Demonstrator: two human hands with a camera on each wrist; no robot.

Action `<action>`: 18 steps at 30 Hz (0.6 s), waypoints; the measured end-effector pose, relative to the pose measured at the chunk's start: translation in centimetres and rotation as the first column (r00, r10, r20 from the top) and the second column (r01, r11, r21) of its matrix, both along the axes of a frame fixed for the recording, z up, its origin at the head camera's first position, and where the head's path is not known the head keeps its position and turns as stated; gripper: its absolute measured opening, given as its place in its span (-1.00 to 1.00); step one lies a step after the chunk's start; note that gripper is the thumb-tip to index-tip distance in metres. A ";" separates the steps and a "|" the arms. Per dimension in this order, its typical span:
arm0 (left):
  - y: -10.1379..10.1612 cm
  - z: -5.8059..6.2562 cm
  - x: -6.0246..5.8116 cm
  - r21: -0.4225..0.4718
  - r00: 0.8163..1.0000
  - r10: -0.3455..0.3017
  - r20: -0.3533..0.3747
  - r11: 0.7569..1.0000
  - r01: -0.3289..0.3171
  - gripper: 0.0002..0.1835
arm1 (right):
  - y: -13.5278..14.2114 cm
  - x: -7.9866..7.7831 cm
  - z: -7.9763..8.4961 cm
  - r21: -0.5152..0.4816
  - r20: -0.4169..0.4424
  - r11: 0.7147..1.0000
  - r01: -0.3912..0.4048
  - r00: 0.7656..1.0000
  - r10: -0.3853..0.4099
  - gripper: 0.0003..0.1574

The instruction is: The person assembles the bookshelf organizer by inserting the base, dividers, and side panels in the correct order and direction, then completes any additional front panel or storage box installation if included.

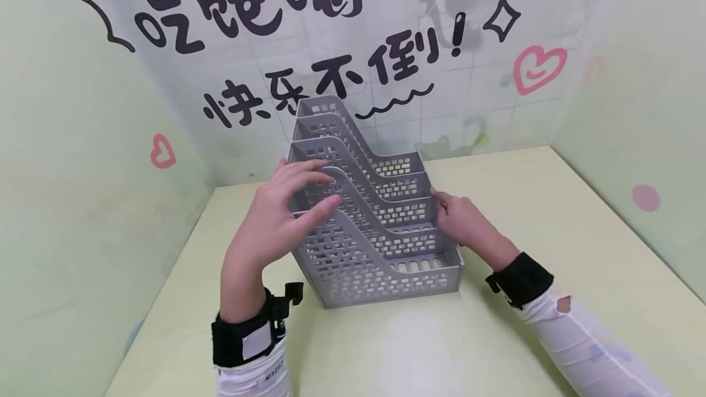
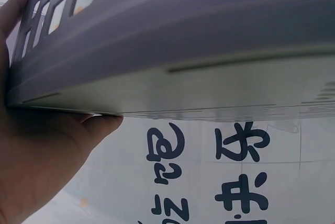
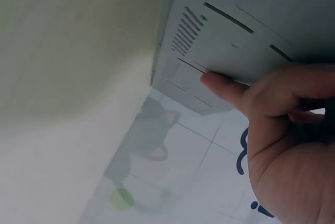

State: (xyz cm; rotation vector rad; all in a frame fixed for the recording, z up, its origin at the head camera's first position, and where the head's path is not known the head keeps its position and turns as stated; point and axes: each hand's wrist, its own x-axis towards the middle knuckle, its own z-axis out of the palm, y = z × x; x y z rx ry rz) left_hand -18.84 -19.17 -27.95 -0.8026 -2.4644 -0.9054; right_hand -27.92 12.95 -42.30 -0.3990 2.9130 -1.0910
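A grey plastic file holder [image 1: 380, 283] with perforated walls and several slots stands on the table, its tall end to the left and its low end to the right. My left hand [image 1: 270, 219] holds the tall end, with fingers bent over the upper edges and the thumb nearer the front. In the left wrist view, this hand [image 2: 42, 156] spans the corner between a perforated wall and a smooth panel. At the low end, my right hand [image 1: 466, 219] grips the rim. One finger [image 3: 222, 88] lies along the outer panel in the right wrist view; its thumb is mostly hidden.
The pale table [image 1: 551, 213] extends around the holder. Behind it rises a wall [image 1: 342, 35] with black lettering, and side walls flank the table. Black straps [image 1: 521, 277] circle both wrists over white sleeves.
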 end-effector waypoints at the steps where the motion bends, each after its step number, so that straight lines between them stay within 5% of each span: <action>1: -0.1 0.1 0.0 0.000 1.000 0.001 -0.001 1.000 -0.001 -0.64 | -0.1 0.0 0.0 -0.003 -0.007 1.000 0.000 1.000 0.000 -0.33; 9: -0.5 0.1 0.1 0.000 1.000 0.011 -0.002 1.000 -0.011 -0.64 | -0.8 0.1 -0.3 0.039 -0.039 0.999 0.001 0.999 0.000 -0.33; 18: -0.1 0.1 0.6 0.016 1.000 0.005 -0.012 1.000 -0.005 -0.63 | -0.6 1.0 0.6 0.208 -0.031 0.978 -0.032 0.999 0.039 -0.25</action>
